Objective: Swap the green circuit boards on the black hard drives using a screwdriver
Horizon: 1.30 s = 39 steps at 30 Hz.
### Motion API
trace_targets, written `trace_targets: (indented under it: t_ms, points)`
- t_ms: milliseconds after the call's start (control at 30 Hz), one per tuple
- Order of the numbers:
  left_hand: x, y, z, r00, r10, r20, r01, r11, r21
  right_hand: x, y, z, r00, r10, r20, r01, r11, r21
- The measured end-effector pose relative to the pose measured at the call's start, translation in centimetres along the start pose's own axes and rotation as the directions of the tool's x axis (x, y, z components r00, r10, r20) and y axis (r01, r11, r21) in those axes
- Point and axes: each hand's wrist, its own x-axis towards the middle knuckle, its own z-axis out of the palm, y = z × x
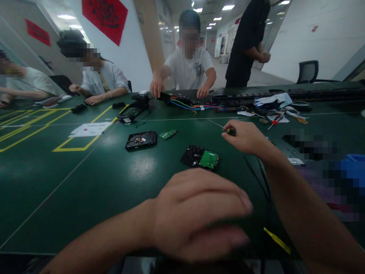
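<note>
My right hand (246,137) is closed around a thin screwdriver (225,128) with a green-black handle, its shaft pointing left across the green table (94,179). Just below and left of it lies a black hard drive (200,156) with its green circuit board facing up. My left hand (199,213) hovers close to the camera, palm down, fingers together and slightly blurred; nothing shows in it. A second black hard drive (141,140) lies farther left with a loose green circuit board (168,134) beside it.
Across the table a seated person handles coloured cables (189,105). Another person sits at the left, and one stands at the back. A red-handled screwdriver (274,122), cloths and a long black chassis (256,99) lie at the right. A paper sheet (89,129) sits inside yellow floor-tape lines.
</note>
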Motion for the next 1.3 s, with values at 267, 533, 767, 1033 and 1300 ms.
trace_targets:
  t_ms: [267,533,767,1033,1300]
  points:
    - [1.1,-10.8,2.3,0.882,-0.410,0.232,0.351,0.900,0.258,-3.9,1.5,1.8,0.979,0.201,-0.022,-0.192,0.957,0.215]
    - [0.2,-11.5,3.4,0.880,-0.396,0.262,0.325,0.904,0.276,-6.3,3.8,5.8,0.919,0.393,0.014,-0.361,0.830,0.426]
    - [0.4,-11.4,4.2,0.867,-0.431,0.249,0.350,0.884,0.310,-6.8,5.2,7.7,0.899,0.430,0.087,-0.402,0.727,0.557]
    - [1.6,-11.8,5.5,0.855,-0.474,0.208,0.385,0.851,0.358,-6.8,6.1,8.7,0.870,0.486,0.083,-0.419,0.640,0.644]
    - [6.1,-13.5,7.5,0.777,-0.585,0.233,0.480,0.789,0.383,-6.8,5.3,8.8,0.864,0.489,0.117,-0.422,0.578,0.699]
